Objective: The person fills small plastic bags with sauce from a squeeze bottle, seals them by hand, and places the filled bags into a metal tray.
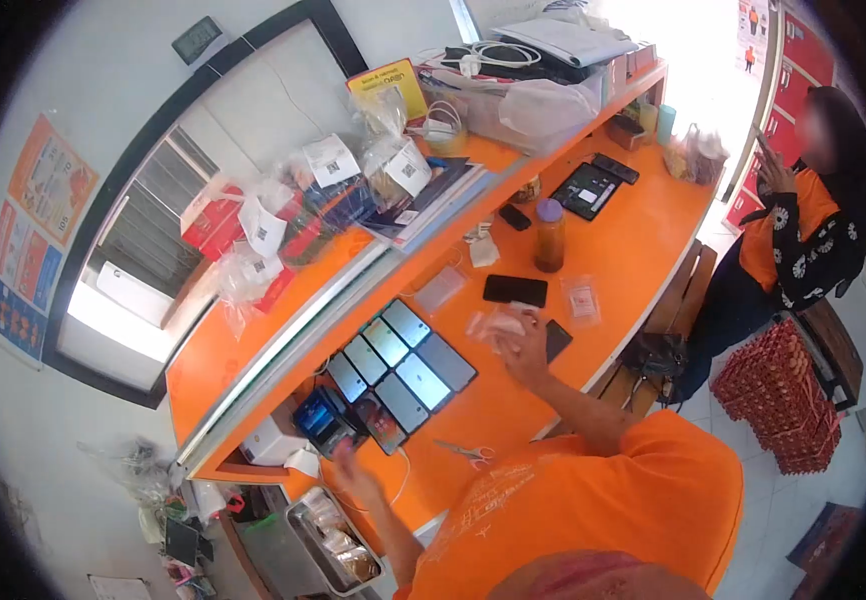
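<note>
My right hand [525, 352] is closed on clear plastic packets [494, 325] with pinkish contents, held over the orange counter [513, 415]. A black phone [515, 291] lies just beyond it, and a dark flat device [558, 341] shows beside my fingers. To the right is another clear packet [582, 300]. My left hand [355, 478], smeared by motion, is near the counter's edge, close to a small blue-screened machine [325, 418]; its fingers are unclear. Between my hands lies a dark tray of several phones [415, 382], most with lit screens. Scissors [468, 452] rest nearer my body.
A bottle [550, 237] stands beyond the black phone. Bagged parcels [336, 180] crowd the raised shelf, near a clear plastic bin [523, 110]. A metal tray [338, 540] of packets sits at lower left. Another person [803, 220] is at the right, near stacked egg trays [781, 400].
</note>
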